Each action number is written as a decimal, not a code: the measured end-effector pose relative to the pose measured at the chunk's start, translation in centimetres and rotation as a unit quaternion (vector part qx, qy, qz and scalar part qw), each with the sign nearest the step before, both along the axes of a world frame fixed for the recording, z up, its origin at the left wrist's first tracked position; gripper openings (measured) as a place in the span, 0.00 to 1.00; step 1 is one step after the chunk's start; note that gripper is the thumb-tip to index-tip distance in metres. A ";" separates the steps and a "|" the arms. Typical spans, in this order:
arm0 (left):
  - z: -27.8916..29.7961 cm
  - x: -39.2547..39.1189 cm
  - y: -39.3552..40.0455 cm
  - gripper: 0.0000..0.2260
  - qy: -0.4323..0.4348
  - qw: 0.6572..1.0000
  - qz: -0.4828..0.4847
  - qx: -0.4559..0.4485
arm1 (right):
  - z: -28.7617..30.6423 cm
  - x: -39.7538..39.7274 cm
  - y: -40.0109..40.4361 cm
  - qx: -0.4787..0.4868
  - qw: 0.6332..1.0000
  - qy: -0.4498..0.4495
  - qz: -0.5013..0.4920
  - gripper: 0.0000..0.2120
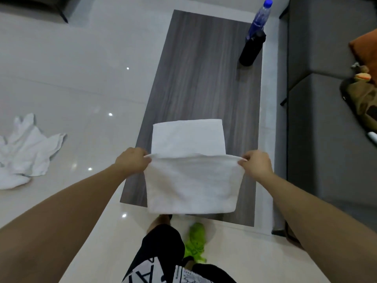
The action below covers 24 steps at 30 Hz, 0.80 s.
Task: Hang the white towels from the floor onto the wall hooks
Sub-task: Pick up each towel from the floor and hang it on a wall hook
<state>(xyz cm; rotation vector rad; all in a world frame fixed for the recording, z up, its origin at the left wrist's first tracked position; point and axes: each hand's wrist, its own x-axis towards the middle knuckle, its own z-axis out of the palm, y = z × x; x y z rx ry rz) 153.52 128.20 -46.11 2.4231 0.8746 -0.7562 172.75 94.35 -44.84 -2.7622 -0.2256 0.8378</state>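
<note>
I hold a white towel [191, 184] stretched flat in the air in front of me. My left hand [132, 160] pinches its upper left corner and my right hand [257, 165] pinches its upper right corner. The towel hangs down over the near end of a grey wooden table [204, 78]. A folded white towel [187, 137] lies on the table just beyond the held one. Another white towel [26, 152] lies crumpled on the glossy floor at the left. No wall hooks are in view.
A blue-capped water bottle [260, 16] and a black bottle [252, 49] stand at the table's far right corner. A grey sofa [326, 99] with a bag [363, 103] runs along the right. My legs and a green slipper [195, 242] are below.
</note>
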 end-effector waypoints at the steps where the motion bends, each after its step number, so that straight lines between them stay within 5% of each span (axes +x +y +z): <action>1: -0.2 1.6 1.1 0.10 -0.011 1.000 0.010 0.004 | 0.1 1.7 1.2 0.003 1.000 -0.012 -0.010 0.08; 7: -2.1 9.2 6.3 0.13 -0.061 0.992 0.084 0.078 | -0.3 9.9 8.6 0.078 0.985 -0.072 -0.135 0.15; 10: -3.5 10.6 7.6 0.13 -0.061 0.990 0.120 0.047 | -1.8 11.0 10.7 0.087 0.979 -0.058 -0.173 0.15; 24: -14.7 -0.7 -0.9 0.13 0.128 0.974 0.144 -0.119 | -15.4 -3.1 2.3 -0.073 0.962 0.199 -0.170 0.22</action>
